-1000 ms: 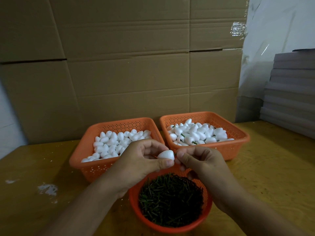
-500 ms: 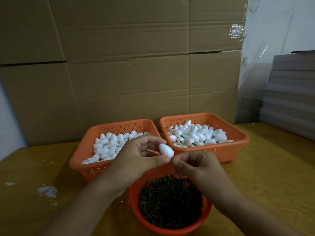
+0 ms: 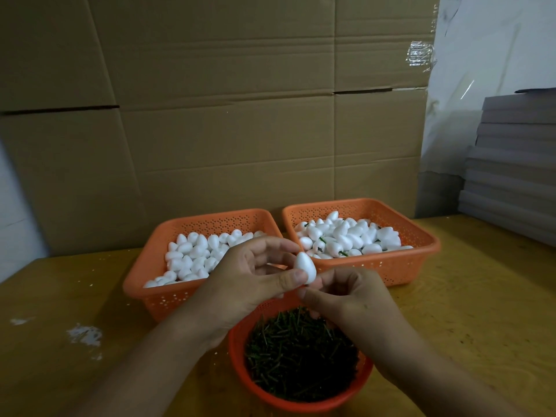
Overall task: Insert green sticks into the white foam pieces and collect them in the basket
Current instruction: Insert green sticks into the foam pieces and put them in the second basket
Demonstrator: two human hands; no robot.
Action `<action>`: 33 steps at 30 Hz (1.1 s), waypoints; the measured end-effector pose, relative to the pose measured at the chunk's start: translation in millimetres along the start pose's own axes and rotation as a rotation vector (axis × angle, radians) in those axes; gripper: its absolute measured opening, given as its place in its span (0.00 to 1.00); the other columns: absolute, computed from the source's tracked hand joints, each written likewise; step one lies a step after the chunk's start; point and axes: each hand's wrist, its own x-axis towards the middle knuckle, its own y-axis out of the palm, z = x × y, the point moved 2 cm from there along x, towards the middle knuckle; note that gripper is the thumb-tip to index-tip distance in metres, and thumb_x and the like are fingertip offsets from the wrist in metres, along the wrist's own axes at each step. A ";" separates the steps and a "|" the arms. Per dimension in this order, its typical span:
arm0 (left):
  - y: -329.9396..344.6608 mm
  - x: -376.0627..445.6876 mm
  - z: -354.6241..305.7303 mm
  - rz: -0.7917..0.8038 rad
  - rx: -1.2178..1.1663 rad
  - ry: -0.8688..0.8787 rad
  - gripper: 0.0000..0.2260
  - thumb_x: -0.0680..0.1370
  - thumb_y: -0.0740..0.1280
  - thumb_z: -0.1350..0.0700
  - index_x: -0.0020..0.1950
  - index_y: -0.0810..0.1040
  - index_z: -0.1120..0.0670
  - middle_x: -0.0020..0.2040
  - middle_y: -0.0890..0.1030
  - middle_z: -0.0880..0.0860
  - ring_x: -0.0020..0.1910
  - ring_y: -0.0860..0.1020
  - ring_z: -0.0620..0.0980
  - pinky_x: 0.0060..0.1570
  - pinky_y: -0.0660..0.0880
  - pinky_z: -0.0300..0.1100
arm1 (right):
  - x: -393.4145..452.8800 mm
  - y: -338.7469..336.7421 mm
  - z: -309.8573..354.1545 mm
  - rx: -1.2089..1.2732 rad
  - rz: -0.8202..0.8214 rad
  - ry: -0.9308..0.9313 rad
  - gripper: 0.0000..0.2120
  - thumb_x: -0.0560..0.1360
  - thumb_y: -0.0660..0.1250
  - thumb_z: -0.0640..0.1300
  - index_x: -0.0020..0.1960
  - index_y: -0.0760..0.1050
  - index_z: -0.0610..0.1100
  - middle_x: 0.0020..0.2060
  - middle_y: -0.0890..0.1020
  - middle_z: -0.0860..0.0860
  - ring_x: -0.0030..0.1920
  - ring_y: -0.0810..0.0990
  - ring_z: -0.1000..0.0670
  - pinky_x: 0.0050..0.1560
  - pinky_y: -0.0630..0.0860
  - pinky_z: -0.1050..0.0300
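One foam egg (image 3: pixel 305 266) pinched by left hand (image 3: pixel 249 278); right hand (image 3: pixel 346 296) fingertips pinched beneath, stick unseen. Insertion step; next, drop into right basket (image 3: pixel 421 260).

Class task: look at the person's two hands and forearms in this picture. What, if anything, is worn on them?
Nothing worn shows. Both hands, left and right, are bare: no gloves, rings or watch in view. The forearms are bare too, with no sleeve showing down to the frame's lower edge.

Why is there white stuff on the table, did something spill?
Yes, a little. A white crumbly patch and a smaller one lie on the table, left of the baskets. They may be foam crumbs. Nothing else looks odd.
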 end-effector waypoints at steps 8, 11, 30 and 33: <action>-0.1 0.6 1.9 0.043 0.027 -0.004 0.12 0.69 0.76 0.51 0.52 0.85 0.47 0.52 0.86 0.52 0.49 0.85 0.48 0.45 0.79 0.37 | -1.8 1.5 -1.0 -0.074 0.012 -0.057 0.06 0.72 0.76 0.43 0.38 0.84 0.43 0.28 0.83 0.45 0.25 0.74 0.58 0.27 0.68 0.66; -1.8 0.8 2.5 0.070 0.029 -0.004 0.11 0.71 0.75 0.52 0.54 0.85 0.46 0.53 0.86 0.52 0.52 0.84 0.48 0.47 0.80 0.38 | -2.7 2.0 0.7 -0.102 0.046 -0.095 0.07 0.74 0.74 0.42 0.38 0.84 0.42 0.29 0.83 0.46 0.25 0.73 0.59 0.27 0.66 0.68; -4.7 2.6 2.6 0.063 -0.026 -0.015 0.14 0.71 0.77 0.50 0.55 0.84 0.41 0.56 0.85 0.49 0.48 0.83 0.45 0.44 0.79 0.36 | -1.4 2.2 -1.2 -0.017 0.017 -0.111 0.09 0.76 0.72 0.42 0.38 0.83 0.41 0.28 0.82 0.46 0.27 0.75 0.54 0.29 0.71 0.62; -2.7 2.3 3.5 0.068 0.005 0.009 0.15 0.70 0.78 0.50 0.55 0.83 0.43 0.55 0.85 0.51 0.51 0.84 0.47 0.43 0.78 0.37 | -2.0 1.4 -0.8 -0.049 0.009 -0.115 0.08 0.75 0.73 0.44 0.38 0.84 0.42 0.28 0.83 0.46 0.27 0.75 0.54 0.29 0.71 0.61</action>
